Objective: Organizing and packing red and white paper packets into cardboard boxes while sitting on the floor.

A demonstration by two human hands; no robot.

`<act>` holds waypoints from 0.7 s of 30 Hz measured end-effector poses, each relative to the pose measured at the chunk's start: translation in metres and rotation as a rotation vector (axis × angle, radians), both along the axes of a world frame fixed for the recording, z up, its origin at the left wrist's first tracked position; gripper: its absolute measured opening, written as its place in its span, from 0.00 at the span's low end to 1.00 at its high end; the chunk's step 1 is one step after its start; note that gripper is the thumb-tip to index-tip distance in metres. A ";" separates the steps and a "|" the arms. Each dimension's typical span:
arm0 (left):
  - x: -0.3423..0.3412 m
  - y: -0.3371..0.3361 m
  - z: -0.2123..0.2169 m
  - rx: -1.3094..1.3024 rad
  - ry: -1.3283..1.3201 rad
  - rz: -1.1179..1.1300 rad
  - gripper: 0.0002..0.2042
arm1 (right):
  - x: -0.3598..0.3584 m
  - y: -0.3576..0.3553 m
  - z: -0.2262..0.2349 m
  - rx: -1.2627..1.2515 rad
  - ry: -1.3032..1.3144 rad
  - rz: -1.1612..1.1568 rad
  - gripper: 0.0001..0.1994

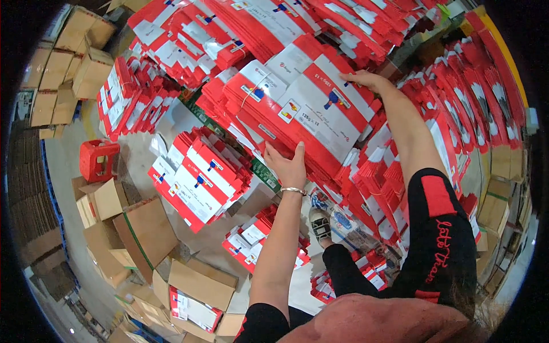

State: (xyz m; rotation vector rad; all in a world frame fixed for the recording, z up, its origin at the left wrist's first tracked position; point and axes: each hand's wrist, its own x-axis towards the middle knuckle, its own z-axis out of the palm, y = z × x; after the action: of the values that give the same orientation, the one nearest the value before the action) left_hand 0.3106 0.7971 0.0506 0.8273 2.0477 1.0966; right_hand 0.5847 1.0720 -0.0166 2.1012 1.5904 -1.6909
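Observation:
A thick bundle of flat red-and-white cartons (pixel 320 111) lies on top of the large pile in front of me, tilted, with thin string at its left end. At its near edge is my left hand (pixel 287 168), gripping with the thumb apart from the fingers; a bracelet circles the wrist. My right hand (pixel 366 81) reaches across to grip the bundle's far right edge, its fingers over the top. Some fingertips and the bundle's underside are hidden.
Smaller carton stacks (pixel 197 183) stand to the left and below. A red plastic stool (pixel 99 160) sits at the left, near opened brown boxes (pixel 146 237). More red-and-white bundles (pixel 457 97) crowd the right. My shoe (pixel 320 224) shows beside the pile.

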 end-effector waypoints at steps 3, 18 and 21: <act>-0.030 -0.003 0.000 -0.048 -0.014 0.079 0.49 | -0.043 -0.013 0.036 -0.288 0.264 0.046 0.39; -0.011 0.023 0.011 0.381 -0.485 0.112 0.31 | -0.045 -0.010 0.027 -0.166 0.240 -0.101 0.47; -0.017 0.022 0.004 0.412 -0.635 0.169 0.33 | -0.045 -0.013 0.027 0.000 0.135 -0.023 0.45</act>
State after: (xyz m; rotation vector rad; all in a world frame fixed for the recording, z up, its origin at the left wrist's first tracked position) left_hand 0.2937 0.8189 0.0543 0.4077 1.3953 1.6581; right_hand 0.5396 1.0593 0.0109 2.0529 1.6046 -1.8781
